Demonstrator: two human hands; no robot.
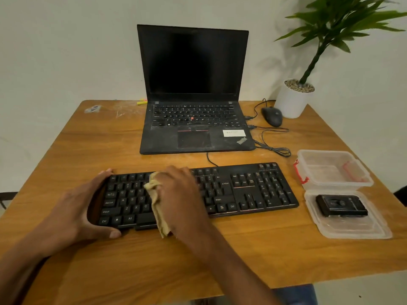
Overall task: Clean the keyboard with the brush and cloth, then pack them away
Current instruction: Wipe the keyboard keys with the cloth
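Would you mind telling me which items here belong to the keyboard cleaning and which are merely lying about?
Job: keyboard, cloth, black brush on the lid, clear box.
Lying about: laptop, mouse, potted plant, highlighters.

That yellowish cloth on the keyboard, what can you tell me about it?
The cloth is a soft, tan-yellow rag, crumpled and folded into a long strip. It lies across the left-middle keys of the black keyboard, its lower end hanging past the front edge onto the wooden table. The right hand grips its upper part against the keys; most of it is hidden beneath that hand.
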